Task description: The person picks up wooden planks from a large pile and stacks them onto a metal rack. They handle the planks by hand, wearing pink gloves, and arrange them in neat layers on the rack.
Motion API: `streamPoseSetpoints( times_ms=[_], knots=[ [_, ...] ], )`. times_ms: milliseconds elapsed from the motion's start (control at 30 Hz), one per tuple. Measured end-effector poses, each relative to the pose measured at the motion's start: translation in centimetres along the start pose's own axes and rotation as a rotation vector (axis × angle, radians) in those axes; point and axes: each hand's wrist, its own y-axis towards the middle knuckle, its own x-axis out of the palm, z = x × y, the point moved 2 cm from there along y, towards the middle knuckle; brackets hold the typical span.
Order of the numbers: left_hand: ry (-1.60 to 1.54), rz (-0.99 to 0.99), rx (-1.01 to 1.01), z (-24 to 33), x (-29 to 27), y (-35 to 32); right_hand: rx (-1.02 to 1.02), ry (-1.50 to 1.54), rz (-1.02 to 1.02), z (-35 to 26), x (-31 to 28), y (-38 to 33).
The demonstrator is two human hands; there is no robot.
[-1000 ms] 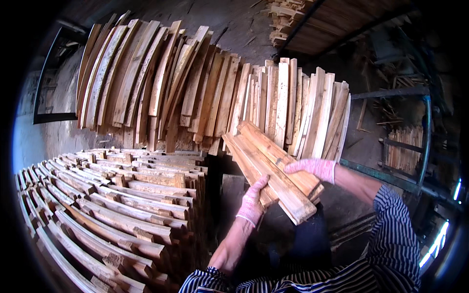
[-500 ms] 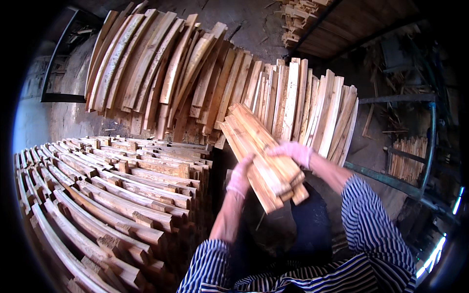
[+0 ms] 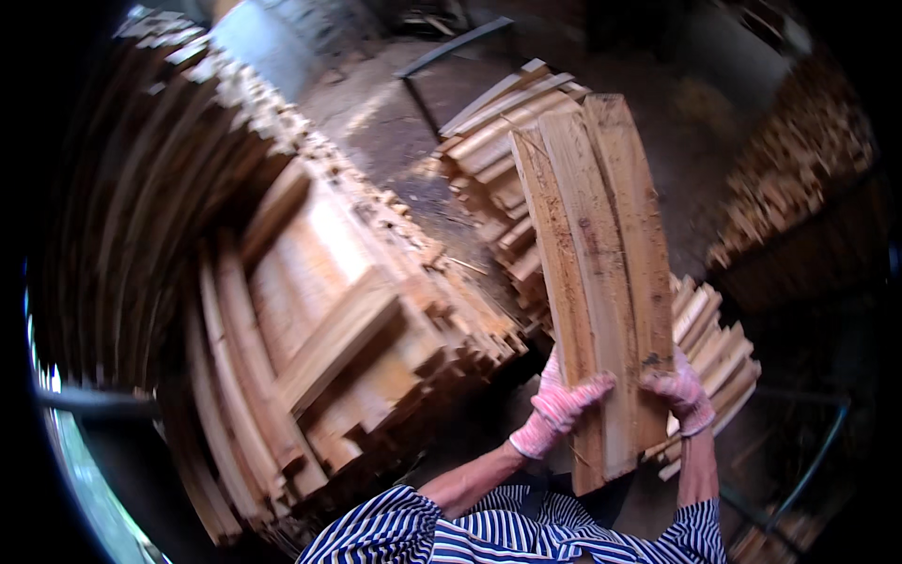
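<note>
Left grip and right grip clasp boards, partly hiding stacked slats behind.

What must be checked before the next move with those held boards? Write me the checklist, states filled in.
1. Left hand on the held boards, thumb over the face: ok.
2. Right hand gripping the opposite edge: ok.
3. Three visible boards side by side, running the same way: ok.
4. Near ends of the boards flush: not ok; they end unevenly.
5. Boards on top of the large stack at left all aligned: not ok; they lie at differing angles.
6. Fingers and any further boards underneath: cannot tell; hidden from this view.
</note>
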Motion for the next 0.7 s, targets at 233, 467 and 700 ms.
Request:
streamPoseSetpoints(
  times_ms=[233, 467, 700],
  knots=[
    [0.201, 0.162, 0.168, 15.1, -2.6, -8.6, -0.207, 0.058, -0.45, -19.8, 12.4, 0.2],
    [1.192, 0.481, 0.457, 32.6, -12.0, -17.4, -0.28, -0.139, -0.703, -28.6, 30.5, 1.7],
    [1.487, 0.499, 0.753, 38.6, -15.1, -24.0, -0.629, -0.652, -0.506, -28.2, 41.1, 14.5]
  ],
)
